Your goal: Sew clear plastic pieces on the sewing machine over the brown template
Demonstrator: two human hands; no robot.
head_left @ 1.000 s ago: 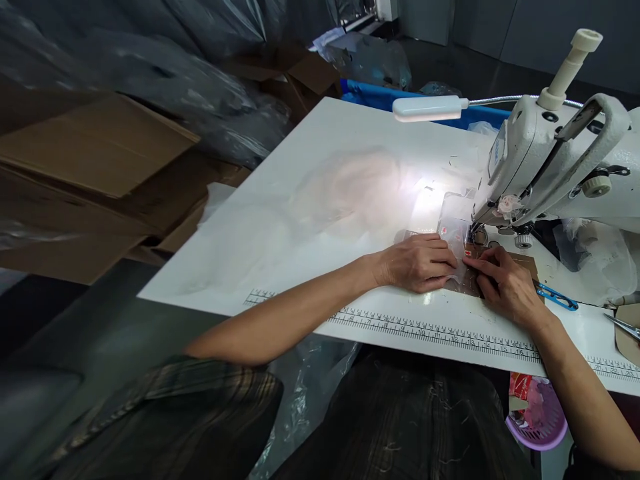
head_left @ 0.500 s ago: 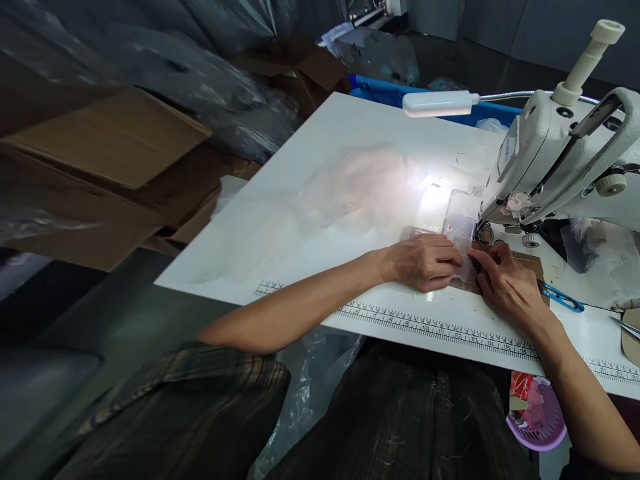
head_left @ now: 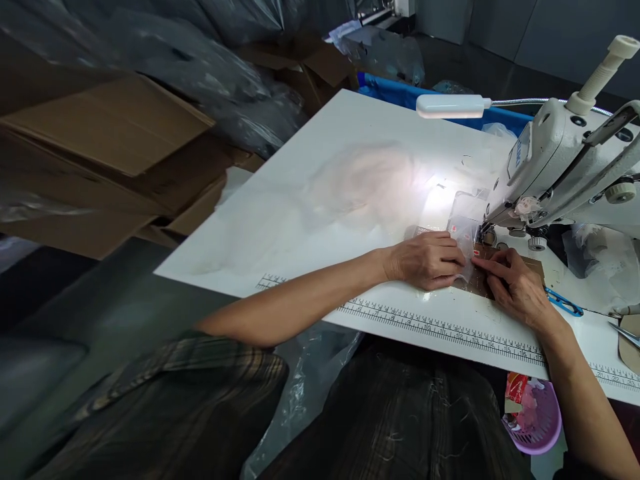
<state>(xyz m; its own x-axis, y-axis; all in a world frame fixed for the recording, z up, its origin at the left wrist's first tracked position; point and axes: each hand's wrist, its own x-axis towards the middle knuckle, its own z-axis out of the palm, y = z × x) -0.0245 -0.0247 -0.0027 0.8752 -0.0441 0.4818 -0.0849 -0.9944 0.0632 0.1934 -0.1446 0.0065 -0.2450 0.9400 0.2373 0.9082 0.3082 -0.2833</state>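
A sheer white piece of fabric [head_left: 467, 235] with small red marks lies at the needle area of the white sewing machine [head_left: 543, 150]. My left hand [head_left: 429, 261] rests on its left side, fingers curled and pressed together on the fabric. To the right, my right hand [head_left: 523, 285] has its index finger stretched out, the tip touching the fabric's edge beside a red mark. Its other fingers are bent and apart. Under the right hand lies a flat brown piece [head_left: 475, 285] on the table. The presser foot is partly hidden in shadow.
Blue thread snips [head_left: 564, 302] lie right of my right hand, with metal tool tips [head_left: 625, 333] farther right. A pale sheer heap [head_left: 365, 177] spreads over the white table [head_left: 240, 247]. A lamp [head_left: 453, 106] hangs above. Cardboard boxes [head_left: 110, 123] stand left; a purple basket [head_left: 543, 427] sits below.
My right hand has shifted slightly right and its index finger has straightened, showing a red mark by the fingertip. My left hand stays on the fabric. The whole view has moved a little.
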